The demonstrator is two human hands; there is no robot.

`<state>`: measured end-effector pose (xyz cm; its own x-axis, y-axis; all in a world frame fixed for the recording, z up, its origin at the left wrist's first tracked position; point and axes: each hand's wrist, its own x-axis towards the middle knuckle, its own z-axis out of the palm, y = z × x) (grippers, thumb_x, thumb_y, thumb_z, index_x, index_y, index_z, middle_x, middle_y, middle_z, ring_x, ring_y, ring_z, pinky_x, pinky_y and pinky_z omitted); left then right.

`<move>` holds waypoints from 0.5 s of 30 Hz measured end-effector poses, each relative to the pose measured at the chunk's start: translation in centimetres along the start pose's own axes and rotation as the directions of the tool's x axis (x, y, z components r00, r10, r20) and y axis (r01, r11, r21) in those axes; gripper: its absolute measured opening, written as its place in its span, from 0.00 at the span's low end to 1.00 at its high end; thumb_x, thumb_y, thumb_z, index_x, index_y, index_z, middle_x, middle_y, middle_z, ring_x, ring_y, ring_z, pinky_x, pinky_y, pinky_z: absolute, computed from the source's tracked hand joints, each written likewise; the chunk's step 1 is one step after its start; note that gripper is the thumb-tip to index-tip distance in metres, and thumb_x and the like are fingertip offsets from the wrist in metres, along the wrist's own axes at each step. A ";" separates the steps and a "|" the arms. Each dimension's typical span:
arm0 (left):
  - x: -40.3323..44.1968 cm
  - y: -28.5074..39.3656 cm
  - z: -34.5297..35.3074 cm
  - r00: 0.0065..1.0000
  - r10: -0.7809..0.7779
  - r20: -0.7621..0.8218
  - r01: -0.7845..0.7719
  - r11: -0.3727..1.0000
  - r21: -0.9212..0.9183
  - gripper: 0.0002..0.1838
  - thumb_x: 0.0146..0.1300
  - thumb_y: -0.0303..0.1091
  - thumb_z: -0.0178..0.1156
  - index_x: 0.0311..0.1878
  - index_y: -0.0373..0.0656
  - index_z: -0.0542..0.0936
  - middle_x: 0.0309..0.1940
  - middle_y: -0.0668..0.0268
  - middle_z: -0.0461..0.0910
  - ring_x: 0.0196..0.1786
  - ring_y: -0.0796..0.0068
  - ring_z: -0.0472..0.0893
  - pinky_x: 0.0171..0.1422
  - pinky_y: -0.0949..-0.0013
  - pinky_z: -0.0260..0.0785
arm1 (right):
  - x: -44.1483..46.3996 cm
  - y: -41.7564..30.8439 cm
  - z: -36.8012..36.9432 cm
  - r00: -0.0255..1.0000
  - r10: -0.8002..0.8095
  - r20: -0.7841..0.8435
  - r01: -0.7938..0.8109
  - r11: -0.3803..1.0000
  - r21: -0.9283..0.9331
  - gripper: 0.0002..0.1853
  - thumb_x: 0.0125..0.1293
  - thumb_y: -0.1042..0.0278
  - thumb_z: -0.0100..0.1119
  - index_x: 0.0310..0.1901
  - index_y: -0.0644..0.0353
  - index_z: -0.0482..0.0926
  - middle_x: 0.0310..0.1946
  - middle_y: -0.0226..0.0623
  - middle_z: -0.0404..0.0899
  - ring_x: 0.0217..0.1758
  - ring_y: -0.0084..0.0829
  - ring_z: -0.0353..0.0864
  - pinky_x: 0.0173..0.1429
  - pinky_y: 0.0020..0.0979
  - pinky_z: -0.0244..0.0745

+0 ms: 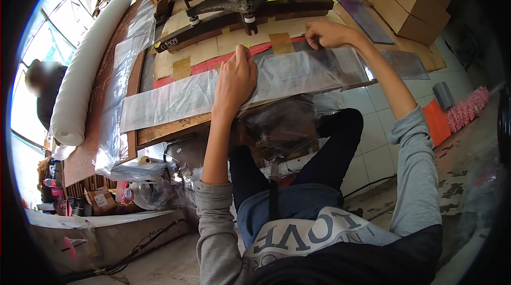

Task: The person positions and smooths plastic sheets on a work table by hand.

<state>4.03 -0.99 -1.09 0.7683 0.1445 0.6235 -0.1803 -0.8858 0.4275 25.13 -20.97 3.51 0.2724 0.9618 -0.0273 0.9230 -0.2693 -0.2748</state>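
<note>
A long strip of clear plastic sheet (175, 101) lies across the front of the worktable, its right end reaching past the table's corner. My left hand (236, 80) is closed at the middle of the sheet's far edge, fingertips pinched together. Farther right, my right hand (327, 35) has its fingers curled down onto the same far edge; its fingertips are partly hidden. Just beyond the sheet runs a red strip (207, 65) with brown tape pieces (281, 43) over it. Above the board hangs the long dark bar (213, 28) of a press, apart from both hands.
A white roll (88, 72) lies along the left side. Folded clear plastic (120, 88) drapes over the table's left edge. Cardboard boxes (404, 3) stand at the back right, near a bluish plastic strip (351, 5). Another person (45, 88) is at the far left.
</note>
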 end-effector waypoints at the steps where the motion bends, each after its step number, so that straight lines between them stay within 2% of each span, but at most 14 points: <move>1: 0.0 0.0 0.0 1.000 0.000 0.000 0.000 1.000 0.003 0.06 0.61 0.27 0.50 0.37 0.35 0.66 0.27 0.48 0.76 0.30 0.43 0.76 0.36 0.48 0.67 | -0.6 -0.1 0.0 0.999 0.002 -0.046 0.000 0.999 0.039 0.09 0.42 0.80 0.50 0.25 0.63 0.80 0.29 0.41 0.79 0.33 0.37 0.77 0.37 0.35 0.70; 4: 0.0 0.0 0.0 1.000 0.007 0.007 -0.007 1.000 0.014 0.06 0.62 0.28 0.50 0.37 0.36 0.66 0.27 0.48 0.76 0.31 0.44 0.76 0.36 0.50 0.67 | -1.9 -1.1 -0.5 0.998 0.033 -0.045 -0.029 0.996 0.088 0.11 0.47 0.82 0.48 0.29 0.62 0.80 0.30 0.38 0.73 0.34 0.35 0.74 0.39 0.34 0.68; 10: 0.0 0.2 -0.1 1.000 0.019 0.012 -0.020 0.999 0.036 0.06 0.61 0.27 0.50 0.38 0.35 0.66 0.28 0.48 0.77 0.32 0.45 0.77 0.37 0.50 0.68 | -2.2 -2.6 -0.5 0.999 -0.037 -0.003 0.037 0.981 0.192 0.11 0.52 0.75 0.57 0.39 0.62 0.82 0.36 0.38 0.76 0.38 0.33 0.75 0.44 0.33 0.71; 13: -0.1 0.2 -0.1 1.000 0.008 0.012 -0.009 0.999 0.041 0.06 0.61 0.27 0.50 0.39 0.35 0.66 0.29 0.48 0.77 0.32 0.45 0.77 0.37 0.50 0.68 | -2.9 -2.6 -0.1 0.998 -0.043 -0.041 0.049 0.982 0.183 0.14 0.52 0.72 0.60 0.42 0.62 0.81 0.38 0.38 0.77 0.39 0.34 0.76 0.46 0.34 0.72; 15: -0.1 0.4 -0.2 1.000 -0.014 0.024 0.013 0.999 0.047 0.06 0.61 0.27 0.50 0.39 0.35 0.66 0.29 0.48 0.78 0.33 0.45 0.77 0.37 0.50 0.68 | -3.6 -2.6 0.7 0.995 0.013 -0.102 0.007 0.982 0.191 0.14 0.52 0.72 0.61 0.43 0.61 0.81 0.39 0.37 0.77 0.41 0.34 0.76 0.48 0.34 0.72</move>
<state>3.79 -1.27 -0.85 0.7851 0.1468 0.6017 -0.1413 -0.9034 0.4048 21.54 -23.65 3.71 0.3105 0.9482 0.0674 0.8560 -0.2481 -0.4536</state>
